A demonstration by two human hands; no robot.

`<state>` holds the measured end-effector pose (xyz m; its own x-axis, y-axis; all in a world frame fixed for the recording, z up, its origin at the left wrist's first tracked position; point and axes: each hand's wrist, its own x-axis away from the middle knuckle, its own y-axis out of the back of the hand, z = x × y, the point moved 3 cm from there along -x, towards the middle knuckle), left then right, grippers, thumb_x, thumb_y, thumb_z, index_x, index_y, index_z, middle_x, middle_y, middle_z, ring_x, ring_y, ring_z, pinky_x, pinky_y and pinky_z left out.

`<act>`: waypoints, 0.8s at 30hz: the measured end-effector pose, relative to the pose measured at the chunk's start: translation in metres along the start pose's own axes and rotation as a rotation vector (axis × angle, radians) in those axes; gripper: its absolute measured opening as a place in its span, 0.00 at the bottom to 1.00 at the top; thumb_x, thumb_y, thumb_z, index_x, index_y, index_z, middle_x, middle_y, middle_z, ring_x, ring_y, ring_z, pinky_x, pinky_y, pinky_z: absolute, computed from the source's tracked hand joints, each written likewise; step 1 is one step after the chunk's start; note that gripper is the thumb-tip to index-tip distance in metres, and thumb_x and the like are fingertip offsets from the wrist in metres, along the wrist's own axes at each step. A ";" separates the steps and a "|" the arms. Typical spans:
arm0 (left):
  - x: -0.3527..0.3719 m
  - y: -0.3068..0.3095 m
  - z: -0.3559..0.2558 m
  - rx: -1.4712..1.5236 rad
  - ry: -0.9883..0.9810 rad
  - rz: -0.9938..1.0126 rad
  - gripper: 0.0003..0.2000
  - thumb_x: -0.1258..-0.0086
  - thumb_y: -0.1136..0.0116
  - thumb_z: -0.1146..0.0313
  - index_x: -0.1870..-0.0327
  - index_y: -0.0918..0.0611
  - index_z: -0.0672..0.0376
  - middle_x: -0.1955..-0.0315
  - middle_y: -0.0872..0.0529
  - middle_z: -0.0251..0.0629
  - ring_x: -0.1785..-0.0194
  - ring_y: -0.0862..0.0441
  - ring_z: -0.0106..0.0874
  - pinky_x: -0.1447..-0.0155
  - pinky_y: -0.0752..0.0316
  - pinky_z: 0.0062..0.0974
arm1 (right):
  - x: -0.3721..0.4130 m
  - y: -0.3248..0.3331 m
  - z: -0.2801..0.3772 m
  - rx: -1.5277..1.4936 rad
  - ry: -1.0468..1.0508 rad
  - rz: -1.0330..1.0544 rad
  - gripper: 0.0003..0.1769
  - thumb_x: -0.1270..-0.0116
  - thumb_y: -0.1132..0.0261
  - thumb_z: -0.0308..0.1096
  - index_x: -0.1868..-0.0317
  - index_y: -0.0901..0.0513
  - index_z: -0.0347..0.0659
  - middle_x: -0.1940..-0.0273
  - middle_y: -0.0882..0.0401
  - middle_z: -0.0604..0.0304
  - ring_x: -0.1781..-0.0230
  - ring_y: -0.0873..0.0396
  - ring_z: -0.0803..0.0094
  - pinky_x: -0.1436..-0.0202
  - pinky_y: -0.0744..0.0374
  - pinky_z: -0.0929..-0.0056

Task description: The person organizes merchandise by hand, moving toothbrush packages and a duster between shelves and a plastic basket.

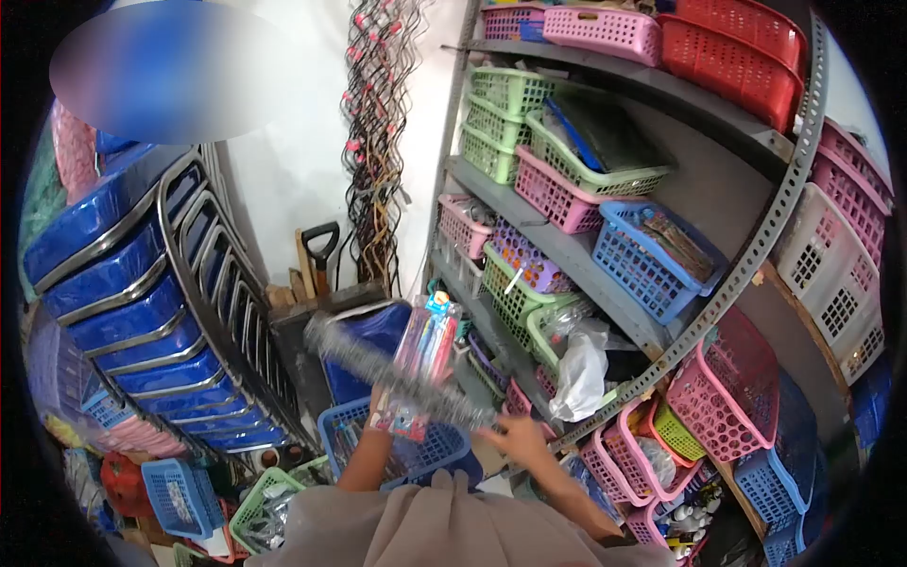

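My right hand (521, 440) is closed around the lower right end of a long, fuzzy grey duster-like stick (354, 361), smeared by motion. That stick passes in front of a clear pack of colourful pen-like items (430, 335), with a blue top and a cartoon picture. My left hand (380, 416) grips the pack from its left side, and most of its fingers are hidden. Directly below both hands stands a blue plastic basket (342, 416) with packaged items in it.
Stacked blue chairs (132, 317) with metal frames rise on the left. On the right, a grey metal shelf (557, 241) carries several coloured baskets. A white plastic bag (580, 373) hangs over its lower shelf. Low down on the left sits a green basket (248, 515).
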<state>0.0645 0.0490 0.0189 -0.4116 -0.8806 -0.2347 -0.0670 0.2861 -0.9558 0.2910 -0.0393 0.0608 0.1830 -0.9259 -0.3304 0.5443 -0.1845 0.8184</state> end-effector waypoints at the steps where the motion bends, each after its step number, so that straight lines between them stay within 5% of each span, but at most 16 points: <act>1: -0.008 0.018 -0.001 0.059 0.123 0.053 0.30 0.25 0.61 0.49 0.28 0.39 0.56 0.28 0.41 0.47 0.25 0.48 0.50 0.28 0.46 0.59 | 0.003 0.002 0.005 0.019 0.093 0.029 0.29 0.42 0.33 0.59 0.71 0.18 0.35 0.79 0.22 0.44 0.76 0.21 0.46 0.70 0.23 0.57; 3: -0.012 0.001 -0.001 0.186 0.141 0.047 0.29 0.25 0.61 0.50 0.28 0.39 0.57 0.29 0.41 0.51 0.25 0.49 0.52 0.29 0.43 0.59 | 0.005 -0.001 -0.003 -0.021 0.086 -0.037 0.29 0.42 0.33 0.59 0.73 0.19 0.36 0.79 0.22 0.45 0.76 0.21 0.47 0.71 0.24 0.58; 5: -0.012 -0.021 0.000 0.193 0.230 0.182 0.29 0.25 0.60 0.52 0.28 0.38 0.60 0.31 0.38 0.56 0.26 0.47 0.53 0.32 0.40 0.61 | 0.005 -0.004 -0.015 0.056 -0.132 0.038 0.31 0.43 0.33 0.62 0.72 0.17 0.36 0.77 0.21 0.44 0.74 0.19 0.49 0.71 0.23 0.57; 6: -0.032 0.069 -0.010 -0.013 0.082 -0.078 0.29 0.25 0.58 0.53 0.28 0.40 0.61 0.32 0.39 0.61 0.26 0.47 0.55 0.34 0.37 0.63 | 0.006 -0.004 -0.012 0.054 -0.147 0.038 0.31 0.43 0.33 0.62 0.72 0.17 0.36 0.77 0.21 0.44 0.74 0.19 0.49 0.71 0.23 0.57; 7: -0.031 0.043 -0.009 -0.057 0.081 -0.078 0.30 0.25 0.59 0.51 0.27 0.41 0.59 0.29 0.42 0.57 0.26 0.48 0.55 0.32 0.40 0.62 | 0.005 -0.004 -0.009 0.017 -0.168 0.010 0.31 0.43 0.34 0.62 0.72 0.17 0.36 0.77 0.21 0.44 0.74 0.19 0.49 0.72 0.23 0.57; 10: -0.019 -0.033 0.014 0.019 0.101 0.334 0.34 0.28 0.61 0.45 0.26 0.42 0.54 0.26 0.45 0.44 0.22 0.53 0.45 0.24 0.55 0.55 | 0.013 -0.003 -0.008 -0.004 -0.085 -0.003 0.32 0.42 0.34 0.62 0.73 0.17 0.35 0.78 0.21 0.44 0.75 0.20 0.47 0.73 0.24 0.56; 11: -0.019 -0.021 0.015 -0.007 0.082 0.126 0.35 0.29 0.61 0.43 0.26 0.42 0.54 0.26 0.45 0.42 0.22 0.55 0.41 0.24 0.60 0.54 | 0.014 -0.002 -0.007 0.010 0.026 0.011 0.32 0.42 0.34 0.62 0.73 0.18 0.34 0.80 0.22 0.43 0.77 0.21 0.46 0.74 0.24 0.56; 13: -0.028 -0.009 0.016 0.155 0.165 0.044 0.34 0.28 0.61 0.45 0.27 0.40 0.56 0.27 0.41 0.43 0.23 0.50 0.41 0.23 0.59 0.54 | 0.011 0.002 -0.013 0.009 0.012 -0.037 0.32 0.42 0.34 0.62 0.73 0.18 0.35 0.79 0.22 0.44 0.76 0.21 0.46 0.74 0.24 0.56; 15: -0.035 -0.009 0.021 -0.067 -0.062 0.027 0.32 0.28 0.59 0.47 0.28 0.38 0.57 0.30 0.36 0.45 0.25 0.43 0.41 0.24 0.53 0.51 | 0.008 0.007 -0.015 -0.004 -0.016 -0.085 0.31 0.42 0.35 0.62 0.73 0.18 0.35 0.79 0.22 0.44 0.76 0.21 0.46 0.73 0.24 0.56; 17: -0.038 -0.008 0.025 -0.091 -0.033 -0.034 0.31 0.29 0.58 0.48 0.29 0.37 0.58 0.32 0.33 0.48 0.28 0.38 0.42 0.26 0.48 0.51 | 0.013 0.009 -0.013 0.041 -0.126 0.015 0.30 0.42 0.35 0.62 0.71 0.18 0.36 0.77 0.21 0.45 0.74 0.20 0.47 0.73 0.24 0.56; 20: -0.037 0.002 0.027 0.252 0.095 -0.036 0.32 0.31 0.53 0.48 0.29 0.37 0.54 0.31 0.34 0.47 0.28 0.38 0.46 0.26 0.46 0.52 | 0.016 0.015 -0.018 0.038 0.042 -0.018 0.30 0.42 0.34 0.61 0.71 0.18 0.37 0.76 0.21 0.46 0.73 0.20 0.48 0.73 0.24 0.57; 24: -0.041 -0.013 0.030 0.007 -0.026 -0.103 0.33 0.31 0.57 0.46 0.29 0.37 0.56 0.30 0.36 0.45 0.28 0.39 0.46 0.30 0.40 0.53 | 0.009 0.027 -0.020 0.002 0.021 -0.062 0.25 0.44 0.32 0.56 0.71 0.18 0.38 0.74 0.20 0.48 0.72 0.19 0.49 0.71 0.22 0.59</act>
<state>0.1092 0.0702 0.0354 -0.3794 -0.9146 -0.1397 -0.1009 0.1910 -0.9764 0.3237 -0.0460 0.0705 0.1661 -0.9056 -0.3902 0.5535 -0.2419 0.7969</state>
